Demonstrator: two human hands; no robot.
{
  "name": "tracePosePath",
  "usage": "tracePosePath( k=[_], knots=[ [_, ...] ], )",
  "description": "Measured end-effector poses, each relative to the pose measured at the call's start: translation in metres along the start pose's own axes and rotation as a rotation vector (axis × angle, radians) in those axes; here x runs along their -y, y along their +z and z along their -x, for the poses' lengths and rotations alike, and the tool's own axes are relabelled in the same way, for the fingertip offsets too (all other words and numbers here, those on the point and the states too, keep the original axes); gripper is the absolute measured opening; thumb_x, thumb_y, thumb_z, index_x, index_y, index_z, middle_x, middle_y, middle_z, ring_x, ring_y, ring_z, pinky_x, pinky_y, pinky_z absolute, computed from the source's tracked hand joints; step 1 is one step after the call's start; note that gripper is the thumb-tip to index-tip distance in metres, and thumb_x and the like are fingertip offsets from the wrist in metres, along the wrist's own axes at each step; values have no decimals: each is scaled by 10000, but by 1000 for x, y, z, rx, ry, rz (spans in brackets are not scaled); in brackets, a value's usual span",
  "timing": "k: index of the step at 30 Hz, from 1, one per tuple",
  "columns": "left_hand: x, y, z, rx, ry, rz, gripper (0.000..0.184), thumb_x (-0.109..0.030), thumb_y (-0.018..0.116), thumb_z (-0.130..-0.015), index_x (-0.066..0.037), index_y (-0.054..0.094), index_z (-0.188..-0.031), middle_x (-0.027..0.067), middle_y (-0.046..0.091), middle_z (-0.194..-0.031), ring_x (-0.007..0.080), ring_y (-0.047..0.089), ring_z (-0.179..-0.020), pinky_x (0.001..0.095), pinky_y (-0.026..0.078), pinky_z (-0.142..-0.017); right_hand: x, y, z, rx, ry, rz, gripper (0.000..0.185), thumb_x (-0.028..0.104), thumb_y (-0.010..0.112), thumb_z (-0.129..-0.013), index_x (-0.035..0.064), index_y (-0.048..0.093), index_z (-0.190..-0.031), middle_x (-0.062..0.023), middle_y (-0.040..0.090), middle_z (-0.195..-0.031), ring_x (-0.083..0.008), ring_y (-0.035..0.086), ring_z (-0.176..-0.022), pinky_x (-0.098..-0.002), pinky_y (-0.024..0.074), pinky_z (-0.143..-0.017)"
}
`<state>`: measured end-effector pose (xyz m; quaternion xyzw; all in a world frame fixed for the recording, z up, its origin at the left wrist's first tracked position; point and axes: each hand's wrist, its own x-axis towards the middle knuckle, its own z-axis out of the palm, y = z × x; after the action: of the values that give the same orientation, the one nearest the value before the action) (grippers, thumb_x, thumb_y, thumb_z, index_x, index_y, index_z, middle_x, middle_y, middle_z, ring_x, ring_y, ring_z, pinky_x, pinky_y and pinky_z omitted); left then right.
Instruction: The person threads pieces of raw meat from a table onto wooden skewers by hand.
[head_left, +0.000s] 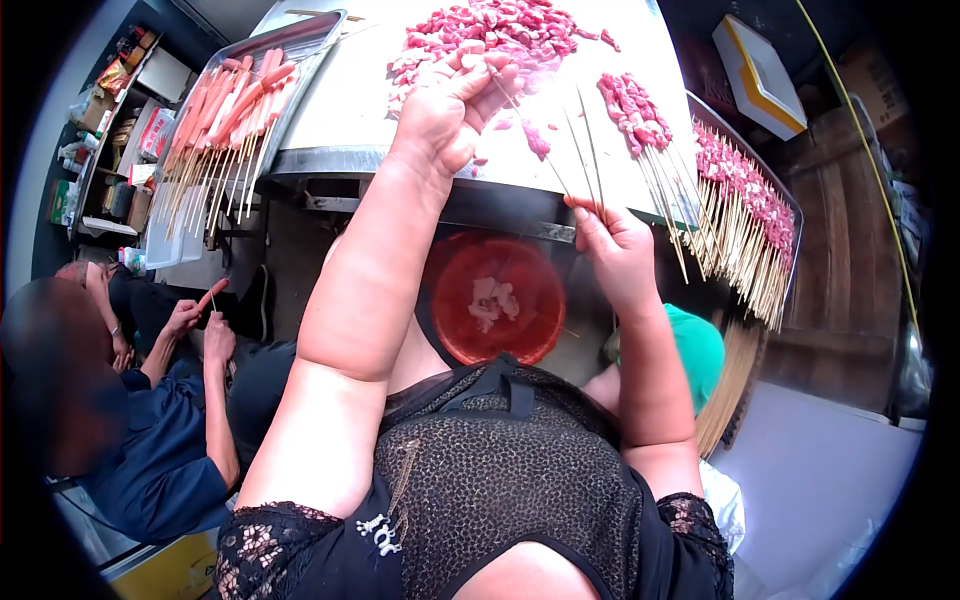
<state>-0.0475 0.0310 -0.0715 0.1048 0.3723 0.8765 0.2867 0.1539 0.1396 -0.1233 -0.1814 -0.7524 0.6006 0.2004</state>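
Observation:
My left hand [445, 110] is raised over the table at the edge of the meat pile, its thumb and fingers pinching a pale piece of meat [472, 62] at the tip of a skewer. One pink meat piece [537, 140] sits lower on that skewer. With my right hand [612, 238], at the table's front edge, I grip the lower ends of several thin bamboo skewers [588, 150]; the others are bare and point up over the table. A heap of cut raw meat [490, 30] lies just beyond my left hand.
Finished meat skewers [635, 115] lie on the table [350, 100], with more in a tray [796, 215] at right. Sausage skewers [235, 95] fill a left tray. A red basin [500, 340] stands below. At left, another person's hands [200, 330] hold a skewered sausage.

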Motion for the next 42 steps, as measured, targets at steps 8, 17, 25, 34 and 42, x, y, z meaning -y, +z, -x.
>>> tracePosePath(
  k=[8, 17, 25, 34, 42],
  knots=[
    [-1, 7, 7, 77, -97, -102, 236, 1, 444, -917, 42, 444, -1149, 164, 578, -1044, 267, 617, -951, 391, 525, -885, 9, 7, 0, 121, 368, -585, 200, 110, 559, -885, -7, 624, -1033, 31, 527, -650, -14, 375, -470, -161, 283, -423],
    [-5, 7, 8, 143, -60, -99, 256, -56, 404, -950, 55, 430, -1179, 204, 565, -1116, 286, 594, -1023, 394, 500, -922, -1, 0, -3, 78, 302, -552, 209, 126, 564, -886, 12, 627, -1050, 41, 512, -642, -8, 360, -468, -153, 255, -411],
    [-5, 7, 4, 8, 12, -48, 152, -25, 470, -917, 43, 528, -1040, 161, 635, -1002, 232, 646, -863, 341, 561, -758, 3, -6, -1, 63, 190, -284, 200, 102, 552, -888, 5, 646, -1035, 43, 530, -650, -15, 433, -544, -160, 348, -497],
    [-8, 8, 11, 67, -118, -85, 239, -86, 373, -963, 56, 469, -1130, 201, 583, -1080, 303, 598, -1005, 405, 514, -890, 0, -10, 0, 8, 164, -167, 193, 89, 560, -882, 16, 656, -1033, 45, 531, -640, -13, 452, -566, -164, 365, -514],
    [-5, 10, 9, 29, -68, -121, 269, -124, 354, -973, 66, 471, -1122, 205, 584, -1046, 306, 603, -979, 419, 512, -892, 0, -8, -2, 3, 70, -65, 190, 74, 561, -881, 5, 651, -1033, 28, 535, -639, -28, 465, -567, -183, 383, -519]
  ],
)
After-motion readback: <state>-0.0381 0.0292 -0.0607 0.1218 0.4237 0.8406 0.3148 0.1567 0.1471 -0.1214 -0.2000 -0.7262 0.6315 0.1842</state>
